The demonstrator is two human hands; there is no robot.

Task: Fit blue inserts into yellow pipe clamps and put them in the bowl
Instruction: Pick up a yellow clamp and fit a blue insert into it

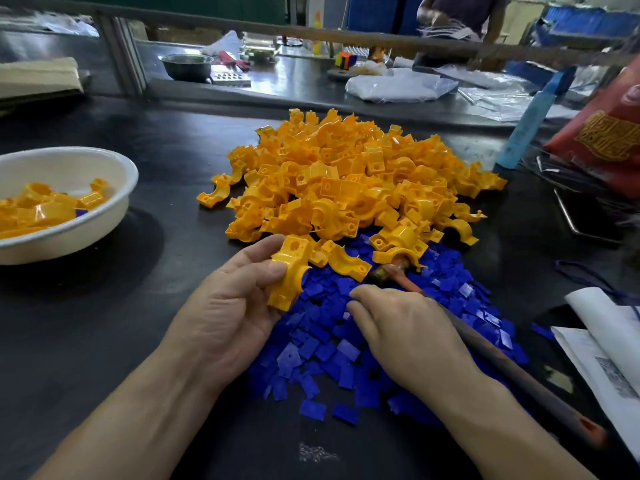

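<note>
Dark worktable (104, 341) held all: at centre the left hand (221, 306) gripped a yellow clamp (291, 268); the right hand (408, 334) lay curled over the blue inserts (322, 351), hold unclear. It was best to lift one insert and align it squarely; the bowl (128, 174) waited at left

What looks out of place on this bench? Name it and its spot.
A long dark-handled tool lies across the blue insert pile, its head tucked under a yellow clamp; it looks odd among loose parts.

bowl (104, 216) left; clamps (346, 181) behind inserts (329, 348).
</note>
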